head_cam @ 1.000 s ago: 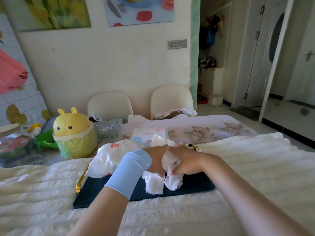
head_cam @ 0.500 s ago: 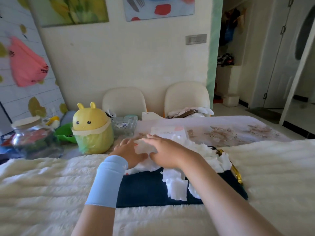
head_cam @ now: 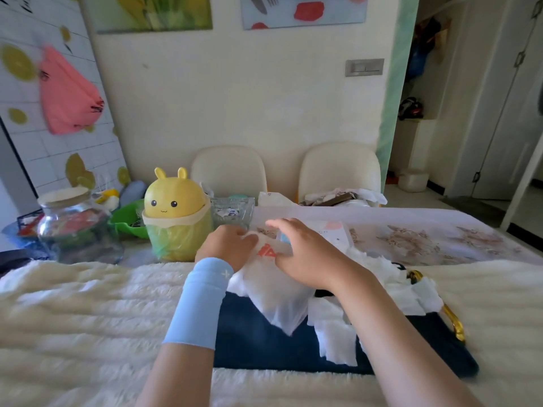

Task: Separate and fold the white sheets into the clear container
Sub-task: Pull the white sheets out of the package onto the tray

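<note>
Several white sheets (head_cam: 335, 333) lie crumpled on a dark blue tray (head_cam: 258, 345) with gold handles. A translucent white plastic bag (head_cam: 282, 301) with a red logo lies over the tray's far left part. My left hand (head_cam: 226, 245), in a light blue sleeve, grips the bag's far edge with curled fingers. My right hand (head_cam: 302, 254) rests on top of the bag with fingers stretched forward. A clear glass container (head_cam: 233, 212) stands just beyond the hands on the table.
A yellow bunny-shaped bin (head_cam: 176, 215) stands left of the hands. Further left are a glass jar (head_cam: 70, 224) and a green bowl (head_cam: 129, 218). A white fluffy cover (head_cam: 88, 318) lies under the tray. Two cream chairs (head_cam: 338, 171) stand behind the table.
Both hands let go of the white sheets they held over the tray and moved to the far left onto the plastic bag. The view has turned left.
</note>
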Demonstrator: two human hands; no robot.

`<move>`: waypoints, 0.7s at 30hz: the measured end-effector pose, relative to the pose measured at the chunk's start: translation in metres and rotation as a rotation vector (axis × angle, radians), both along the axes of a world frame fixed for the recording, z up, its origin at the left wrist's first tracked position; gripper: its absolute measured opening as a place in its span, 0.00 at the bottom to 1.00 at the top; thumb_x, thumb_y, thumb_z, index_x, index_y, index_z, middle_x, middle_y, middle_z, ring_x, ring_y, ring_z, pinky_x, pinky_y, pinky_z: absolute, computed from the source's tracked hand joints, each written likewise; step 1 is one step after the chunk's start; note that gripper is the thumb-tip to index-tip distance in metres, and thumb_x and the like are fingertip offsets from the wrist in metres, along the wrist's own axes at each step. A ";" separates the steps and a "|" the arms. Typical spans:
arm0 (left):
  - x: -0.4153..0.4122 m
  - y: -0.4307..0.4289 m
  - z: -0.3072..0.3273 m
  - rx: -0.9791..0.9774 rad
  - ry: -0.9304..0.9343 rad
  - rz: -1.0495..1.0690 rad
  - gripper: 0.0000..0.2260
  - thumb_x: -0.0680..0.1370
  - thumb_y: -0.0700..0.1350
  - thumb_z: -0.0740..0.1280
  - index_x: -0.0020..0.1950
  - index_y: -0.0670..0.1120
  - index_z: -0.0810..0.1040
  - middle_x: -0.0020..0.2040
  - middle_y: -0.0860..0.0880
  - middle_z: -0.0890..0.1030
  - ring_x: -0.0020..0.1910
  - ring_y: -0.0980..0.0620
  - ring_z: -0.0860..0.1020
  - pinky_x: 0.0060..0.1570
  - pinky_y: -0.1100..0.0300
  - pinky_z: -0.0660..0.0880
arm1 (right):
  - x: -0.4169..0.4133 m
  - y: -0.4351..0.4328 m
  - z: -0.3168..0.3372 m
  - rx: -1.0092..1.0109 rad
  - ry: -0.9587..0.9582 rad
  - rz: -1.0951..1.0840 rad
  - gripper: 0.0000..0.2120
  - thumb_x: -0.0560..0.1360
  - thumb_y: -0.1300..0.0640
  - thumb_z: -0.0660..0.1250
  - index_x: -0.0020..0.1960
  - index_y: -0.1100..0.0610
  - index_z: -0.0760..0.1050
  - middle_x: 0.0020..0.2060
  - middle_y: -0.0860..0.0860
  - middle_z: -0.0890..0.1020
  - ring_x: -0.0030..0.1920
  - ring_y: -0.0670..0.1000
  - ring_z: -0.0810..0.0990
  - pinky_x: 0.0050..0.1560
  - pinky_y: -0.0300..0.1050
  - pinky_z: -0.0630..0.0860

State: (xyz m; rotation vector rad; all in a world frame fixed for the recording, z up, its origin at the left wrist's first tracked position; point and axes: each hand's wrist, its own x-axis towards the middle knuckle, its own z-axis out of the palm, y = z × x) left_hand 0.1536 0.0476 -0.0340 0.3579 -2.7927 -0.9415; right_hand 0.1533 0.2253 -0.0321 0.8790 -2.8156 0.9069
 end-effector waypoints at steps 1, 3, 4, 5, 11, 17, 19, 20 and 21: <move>0.002 0.002 0.004 0.022 0.062 -0.038 0.15 0.79 0.52 0.65 0.64 0.52 0.79 0.61 0.49 0.81 0.57 0.46 0.78 0.56 0.57 0.71 | -0.001 -0.001 -0.002 -0.029 0.010 0.006 0.31 0.79 0.51 0.65 0.79 0.45 0.57 0.78 0.42 0.60 0.76 0.48 0.62 0.73 0.46 0.63; 0.007 0.008 0.013 0.060 0.185 -0.125 0.18 0.78 0.51 0.68 0.67 0.55 0.76 0.63 0.53 0.80 0.60 0.50 0.77 0.58 0.59 0.70 | -0.003 0.000 -0.003 -0.108 0.011 0.012 0.33 0.80 0.52 0.65 0.80 0.44 0.54 0.79 0.42 0.59 0.77 0.46 0.60 0.73 0.43 0.60; 0.010 0.011 0.018 0.060 0.244 -0.166 0.18 0.77 0.50 0.70 0.67 0.57 0.76 0.62 0.55 0.80 0.60 0.52 0.77 0.59 0.59 0.70 | -0.003 0.000 -0.003 -0.186 -0.016 0.009 0.33 0.80 0.52 0.65 0.80 0.43 0.54 0.78 0.41 0.60 0.77 0.44 0.60 0.72 0.40 0.60; 0.013 0.014 0.023 0.040 0.298 -0.202 0.18 0.76 0.50 0.71 0.66 0.59 0.76 0.60 0.57 0.80 0.60 0.53 0.77 0.61 0.58 0.71 | -0.003 0.001 -0.002 -0.293 -0.045 -0.004 0.31 0.81 0.50 0.64 0.80 0.41 0.55 0.77 0.39 0.61 0.76 0.42 0.60 0.71 0.39 0.60; 0.023 0.020 0.038 -0.063 0.343 -0.369 0.29 0.70 0.47 0.76 0.68 0.63 0.70 0.52 0.64 0.79 0.54 0.61 0.77 0.59 0.59 0.74 | -0.011 0.007 0.003 -0.648 0.071 -0.228 0.15 0.79 0.51 0.70 0.65 0.49 0.79 0.52 0.42 0.82 0.49 0.37 0.79 0.48 0.28 0.71; 0.026 0.022 0.040 -0.139 0.188 -0.387 0.17 0.80 0.49 0.65 0.69 0.54 0.73 0.60 0.56 0.79 0.59 0.55 0.76 0.61 0.59 0.72 | -0.008 0.014 0.006 -0.722 0.044 -0.266 0.04 0.72 0.53 0.77 0.40 0.45 0.85 0.33 0.36 0.83 0.35 0.38 0.79 0.39 0.32 0.71; 0.026 0.024 0.041 -0.215 0.207 -0.368 0.11 0.82 0.47 0.62 0.61 0.51 0.81 0.54 0.51 0.83 0.55 0.49 0.79 0.57 0.56 0.74 | -0.006 0.010 0.007 -0.783 0.123 -0.273 0.04 0.72 0.54 0.77 0.39 0.47 0.85 0.32 0.36 0.83 0.35 0.39 0.79 0.40 0.32 0.72; 0.026 0.026 0.041 -0.228 0.245 -0.344 0.11 0.82 0.47 0.62 0.56 0.50 0.83 0.51 0.49 0.84 0.52 0.47 0.80 0.55 0.54 0.75 | -0.006 0.009 0.007 -0.799 0.163 -0.273 0.03 0.73 0.54 0.76 0.41 0.48 0.85 0.34 0.36 0.84 0.36 0.40 0.80 0.41 0.32 0.72; 0.026 0.028 0.042 -0.230 0.289 -0.306 0.10 0.82 0.48 0.63 0.53 0.50 0.85 0.48 0.49 0.85 0.50 0.47 0.80 0.53 0.54 0.76 | -0.006 0.008 0.007 -0.794 0.185 -0.255 0.01 0.74 0.54 0.76 0.44 0.48 0.85 0.37 0.37 0.84 0.39 0.40 0.81 0.43 0.32 0.73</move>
